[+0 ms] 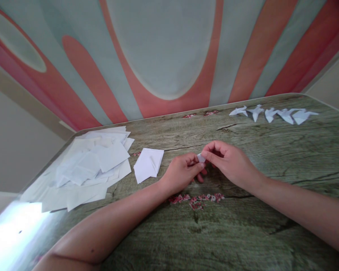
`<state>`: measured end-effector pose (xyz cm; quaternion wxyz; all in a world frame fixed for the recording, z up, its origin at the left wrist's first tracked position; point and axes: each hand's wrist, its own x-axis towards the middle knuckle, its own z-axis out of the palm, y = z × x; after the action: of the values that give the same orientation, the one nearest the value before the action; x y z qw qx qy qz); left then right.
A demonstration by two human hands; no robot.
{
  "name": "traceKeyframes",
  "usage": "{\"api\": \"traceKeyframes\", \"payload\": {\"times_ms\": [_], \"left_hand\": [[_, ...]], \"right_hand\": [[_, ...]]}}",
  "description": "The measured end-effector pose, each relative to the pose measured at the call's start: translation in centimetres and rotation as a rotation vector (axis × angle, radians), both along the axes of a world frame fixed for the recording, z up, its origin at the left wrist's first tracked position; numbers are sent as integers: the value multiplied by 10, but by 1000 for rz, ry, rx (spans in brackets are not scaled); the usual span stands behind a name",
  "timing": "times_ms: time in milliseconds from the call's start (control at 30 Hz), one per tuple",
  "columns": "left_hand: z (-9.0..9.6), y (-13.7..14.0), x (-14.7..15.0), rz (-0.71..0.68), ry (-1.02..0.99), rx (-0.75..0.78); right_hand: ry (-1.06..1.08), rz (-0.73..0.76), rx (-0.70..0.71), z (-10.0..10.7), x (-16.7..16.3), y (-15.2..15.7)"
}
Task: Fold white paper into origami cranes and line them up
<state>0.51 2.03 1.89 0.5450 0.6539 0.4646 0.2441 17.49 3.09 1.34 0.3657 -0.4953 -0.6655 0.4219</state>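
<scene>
Past the printed flowers [197, 200] on the table [243, 233], we pinch a small folded paper [200, 158] near the middle of the surface, thumb and fingers of our left hand [185, 171] and right hand [231, 163] both closed on it. Left of our hands we have a small stack of paper [145, 163], then a wide heap of sheets [113, 155] along the left edge, and farthest off, five paper birds [270, 115] in a row toward the far right corner.
</scene>
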Motion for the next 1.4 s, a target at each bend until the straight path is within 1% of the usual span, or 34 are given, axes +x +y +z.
{"api": "traceKeyframes", "payload": {"times_ms": [67, 167, 267, 367, 433, 500, 567, 600, 667, 767, 833, 867, 933, 1000, 1067, 1133, 1200, 1300, 1400], "left_hand": [[1, 0, -1, -27, 32, 4], [4, 1, -5, -97, 129, 25], [6, 1, -8, -132, 204, 69], [9, -1, -8, -87, 227, 154], [10, -1, -7, -52, 244, 253], [11, 0, -8, -1, 265, 356], [10, 3, -11, 75, 260, 414], [9, 5, -12, 112, 237, 413], [7, 8, -13, 157, 138, 339], [4, 12, -12, 135, -86, 118], [2, 13, -10, 109, -184, 11], [2, 14, -10, 105, -205, -14], [3, 14, -9, 111, -210, -27], [4, 13, -9, 115, -198, -30], [5, 12, -10, 111, -193, -53], [5, 11, -9, 103, -213, -88], [5, 11, -9, 95, -252, -103], [5, 11, -9, 101, -285, -80], [8, 11, -9, 121, -233, -45]], "right_hand": [[-8, 30, -12, -1, 0, 1], [-36, 114, -41, 1, 2, 2], [-107, 140, 9, 4, 4, 3], [-151, 126, 116, 7, 5, 3], [-168, 110, 141, 7, 6, 4], [-181, 111, 102, 6, 7, 6], [-165, 156, 24, 3, 8, 7], [-138, 186, -22, 2, 8, 8], [-57, 220, -105, -3, 8, 8], [75, 182, -198, -9, 7, 8], [108, 163, -214, -11, 7, 8], [100, 156, -198, -12, 7, 8], [59, 118, -100, -11, 6, 7], [15, 55, 66, -9, 5, 6], [-31, 24, 235, -6, 3, 4], [-72, 37, 335, -4, 3, 3], [-81, 59, 354, -3, 3, 2], [-72, 67, 326, -2, 3, 2], [-77, 71, 321, -2, 4, 1]]}}
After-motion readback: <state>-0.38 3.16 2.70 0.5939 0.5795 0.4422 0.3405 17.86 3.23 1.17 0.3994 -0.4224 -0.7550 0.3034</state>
